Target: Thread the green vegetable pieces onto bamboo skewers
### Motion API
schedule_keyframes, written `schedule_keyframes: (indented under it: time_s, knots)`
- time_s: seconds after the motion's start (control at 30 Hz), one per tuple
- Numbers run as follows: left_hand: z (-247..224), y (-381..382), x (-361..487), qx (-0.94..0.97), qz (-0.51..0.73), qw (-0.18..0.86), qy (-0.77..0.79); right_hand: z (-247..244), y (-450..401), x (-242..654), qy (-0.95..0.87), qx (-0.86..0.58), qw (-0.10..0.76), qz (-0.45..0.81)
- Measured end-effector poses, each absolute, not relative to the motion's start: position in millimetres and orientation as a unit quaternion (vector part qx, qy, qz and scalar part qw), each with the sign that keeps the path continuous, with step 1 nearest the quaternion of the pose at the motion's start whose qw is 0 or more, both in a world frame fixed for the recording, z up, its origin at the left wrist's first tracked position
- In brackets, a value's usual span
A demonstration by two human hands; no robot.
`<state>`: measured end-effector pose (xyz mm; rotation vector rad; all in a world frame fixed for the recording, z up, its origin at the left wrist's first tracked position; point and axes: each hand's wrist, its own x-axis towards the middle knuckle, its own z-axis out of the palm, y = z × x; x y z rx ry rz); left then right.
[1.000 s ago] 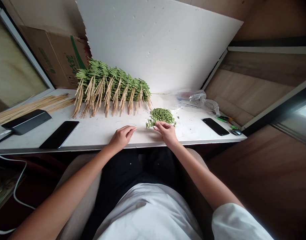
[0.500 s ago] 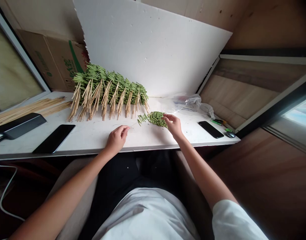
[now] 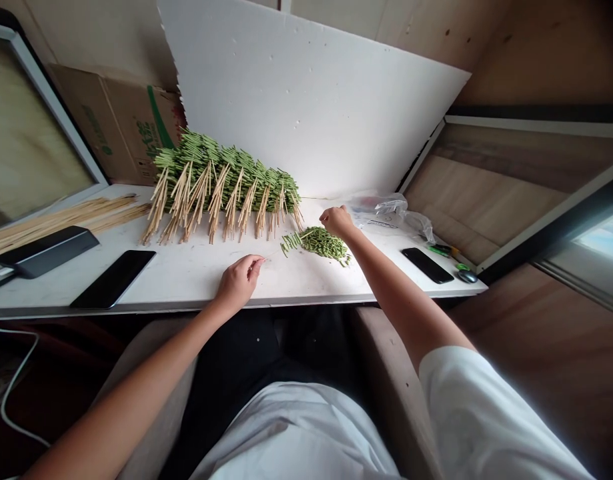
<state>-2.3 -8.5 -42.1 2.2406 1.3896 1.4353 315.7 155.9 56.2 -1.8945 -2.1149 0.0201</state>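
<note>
My left hand (image 3: 241, 279) pinches the near end of a thin bamboo skewer (image 3: 272, 255). Several short green bean pieces (image 3: 289, 244) are threaded across its far part. Just right of them lies a loose heap of cut green bean pieces (image 3: 327, 244) on the white table. Beyond that heap, my right hand (image 3: 338, 221) is raised with its fingers closed together; whatever is between them is hidden. Behind, a large stack of filled green bean skewers (image 3: 226, 177) fills the back left, their bare sticks pointing toward me.
Bare bamboo sticks (image 3: 66, 217) lie at the left, near a black stand (image 3: 49, 252) and a dark phone (image 3: 113, 279). To the right are a clear plastic bag (image 3: 391, 205), another phone (image 3: 427, 265) and a small dark round object (image 3: 467, 275). A white board (image 3: 311, 100) leans behind.
My right hand has moved from the heap's right side to above its far edge, uncovering more bean pieces. My left hand still holds the skewer in nearly the same place.
</note>
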Motion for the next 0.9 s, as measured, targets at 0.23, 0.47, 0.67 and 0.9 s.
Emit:
schedule_keyframes:
  time_s: [0.23, 0.47, 0.67, 0.9]
  knots:
    - [-41.8, -8.9, -1.6, 0.743, 0.470, 0.074, 0.471, 57.1, 176.2, 309.8, -0.762, -0.647, 0.042, 0.007]
    - [-42.7, -7.9, -0.9, 0.743, 0.476, 0.068, 0.466, 49.2, 189.3, 306.7, -0.755, -0.655, 0.036, 0.008]
    - [-43.3, -7.9, -0.4, 0.745, 0.476, 0.059, 0.464, 55.9, 182.8, 313.2, -0.755, -0.639, 0.149, 0.005]
    - [-42.6, -8.4, 0.2, 0.747, 0.476, 0.055, 0.461, 44.2, 126.6, 315.8, -0.620, -0.501, 0.545, 0.259]
